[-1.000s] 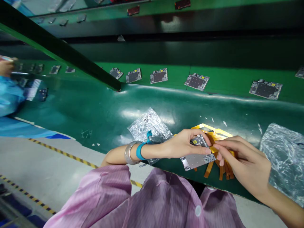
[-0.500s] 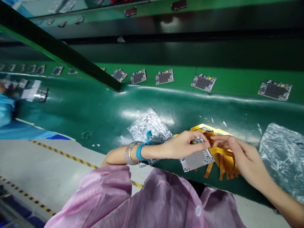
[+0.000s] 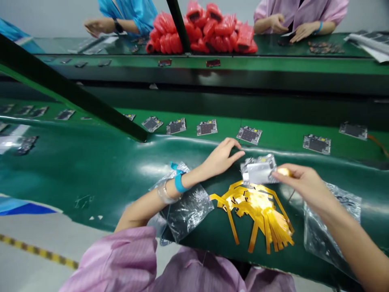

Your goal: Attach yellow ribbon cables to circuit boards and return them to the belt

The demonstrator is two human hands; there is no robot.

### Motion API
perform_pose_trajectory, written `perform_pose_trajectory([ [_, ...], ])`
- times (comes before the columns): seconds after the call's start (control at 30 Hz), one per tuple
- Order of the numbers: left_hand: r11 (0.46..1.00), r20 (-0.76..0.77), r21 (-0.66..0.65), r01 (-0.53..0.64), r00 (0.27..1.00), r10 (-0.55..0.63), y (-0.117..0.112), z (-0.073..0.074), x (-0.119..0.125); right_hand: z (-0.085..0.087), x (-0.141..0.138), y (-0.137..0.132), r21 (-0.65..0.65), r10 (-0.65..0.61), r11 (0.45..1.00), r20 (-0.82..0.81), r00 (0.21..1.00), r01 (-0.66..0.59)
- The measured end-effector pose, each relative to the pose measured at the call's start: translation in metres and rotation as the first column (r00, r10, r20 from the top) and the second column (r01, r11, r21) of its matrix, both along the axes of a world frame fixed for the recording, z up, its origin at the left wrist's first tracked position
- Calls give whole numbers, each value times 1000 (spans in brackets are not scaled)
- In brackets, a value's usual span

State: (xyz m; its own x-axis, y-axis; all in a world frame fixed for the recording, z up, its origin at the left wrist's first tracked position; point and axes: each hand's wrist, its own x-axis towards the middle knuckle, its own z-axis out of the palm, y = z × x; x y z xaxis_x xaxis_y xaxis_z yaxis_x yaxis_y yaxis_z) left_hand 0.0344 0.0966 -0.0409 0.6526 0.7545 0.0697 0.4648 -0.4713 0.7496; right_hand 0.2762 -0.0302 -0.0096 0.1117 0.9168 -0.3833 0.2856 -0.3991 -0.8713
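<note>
My right hand (image 3: 299, 180) pinches the right edge of a circuit board (image 3: 259, 170), raised over the bench and slightly blurred. A shiny orange strip shows at those fingertips; what it belongs to I cannot make out. My left hand (image 3: 223, 157), wearing a blue wrist strap (image 3: 180, 182), is free of any object, its thumb and fingers apart. It hovers by the belt's front edge, close below another circuit board (image 3: 249, 134). Under the raised board lies a fanned pile of orange flex cables (image 3: 258, 211).
Several circuit boards, including one (image 3: 207, 127), lie along the green belt (image 3: 227, 121). Clear plastic bags (image 3: 191, 211) lie on the bench at either side of the cables. A green post (image 3: 75, 89) slants across the left. Co-workers' hands (image 3: 278, 24) and red bundles (image 3: 206, 30) are beyond.
My right hand has lifted the circuit board away from the cable pile toward the belt. My left hand has let go of it and moved forward. The view has tilted up.
</note>
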Motion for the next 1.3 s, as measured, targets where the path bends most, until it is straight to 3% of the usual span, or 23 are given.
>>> perform_pose_trajectory([
  [0.13, 972, -67, 235, 1, 998, 15, 62, -18, 39, -2, 48, 64, 282, -262, 927, 16, 965, 247],
  [0.27, 969, -260, 162, 188, 955, -142, 90, -31, 78, -15, 76, 107, 342, -397, 881, 160, 904, 326],
  [0.33, 972, -282, 133, 192, 948, -149, 95, -33, 87, -23, 73, 104, 416, -487, 836, 262, 834, 358],
  [0.4, 978, -261, 138, 156, 958, -116, 97, -32, 87, -31, 60, 84, 485, -503, 817, 334, 797, 313],
  [0.47, 982, -216, 156, 107, 974, -72, 97, -28, 81, -36, 38, 55, 491, -393, 853, 375, 839, 180],
  [0.53, 982, -153, 182, 45, 988, -17, 94, -22, 73, -39, 14, 24, 420, -139, 907, 396, 907, -44],
  [0.57, 981, -88, 194, -6, 996, 24, 91, -18, 68, -40, 3, 11, 364, 12, 915, 402, 916, -172],
  [0.63, 974, 115, 186, -133, 987, 113, 82, -9, 56, -43, -16, -10, 254, 262, 881, 441, 859, -399],
  [0.73, 965, 415, 62, -256, 886, 208, 62, 6, 34, -47, -32, -25, 159, 394, 831, 507, 767, -532],
  [0.9, 956, 490, -199, -216, 823, 288, 15, 26, -5, -49, -47, -24, 77, 437, 818, 560, 704, -570],
  [0.97, 915, 445, -356, -190, 826, 345, -7, 29, -18, -49, -50, -22, 76, 449, 812, 552, 703, -579],
  [1.07, 807, 344, -581, -110, 865, 366, -38, 30, -32, -47, -49, -20, 78, 463, 808, 529, 711, -584],
  [1.17, 745, 262, -662, -74, 909, 323, -64, 28, -40, -42, -43, -22, 162, 412, 832, 461, 786, -531],
  [1.3, 723, 206, -689, -43, 946, 252, -89, 24, -44, -28, -43, -33, 294, 164, 925, 265, 950, -242],
])
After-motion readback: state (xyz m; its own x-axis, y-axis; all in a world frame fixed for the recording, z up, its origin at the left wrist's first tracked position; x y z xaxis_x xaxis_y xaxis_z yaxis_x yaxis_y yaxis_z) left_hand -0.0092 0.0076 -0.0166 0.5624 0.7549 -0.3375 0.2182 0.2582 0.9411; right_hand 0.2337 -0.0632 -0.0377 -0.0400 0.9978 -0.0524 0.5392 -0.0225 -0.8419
